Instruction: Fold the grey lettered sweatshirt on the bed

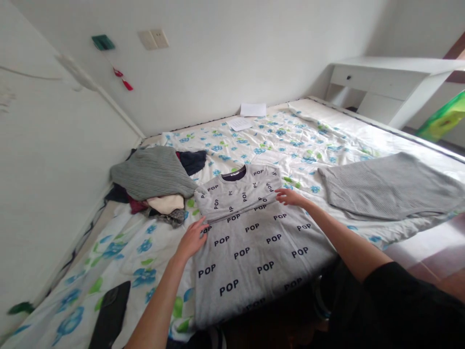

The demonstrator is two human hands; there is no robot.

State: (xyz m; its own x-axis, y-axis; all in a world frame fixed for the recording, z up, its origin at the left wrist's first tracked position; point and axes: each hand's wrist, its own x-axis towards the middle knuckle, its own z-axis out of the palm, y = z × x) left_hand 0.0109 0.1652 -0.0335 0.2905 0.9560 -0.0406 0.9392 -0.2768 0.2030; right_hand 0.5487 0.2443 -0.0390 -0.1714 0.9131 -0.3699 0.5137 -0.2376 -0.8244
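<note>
A grey sweatshirt (250, 247) printed with "POP" lies flat on the flowered bedsheet (276, 140), its sleeves folded across the chest. My left hand (192, 238) rests on its left edge with fingers stretched flat. My right hand (288, 197) lies flat on its right edge near the folded sleeve, fingers extended. Neither hand holds anything.
A heap of clothes (156, 186) topped by a grey knit sits left of the sweatshirt. A grey ribbed garment (388, 186) lies spread at the right. Papers (247, 116) lie by the far wall. A dark object (109, 315) lies near left. A white desk (392, 80) stands beyond the bed.
</note>
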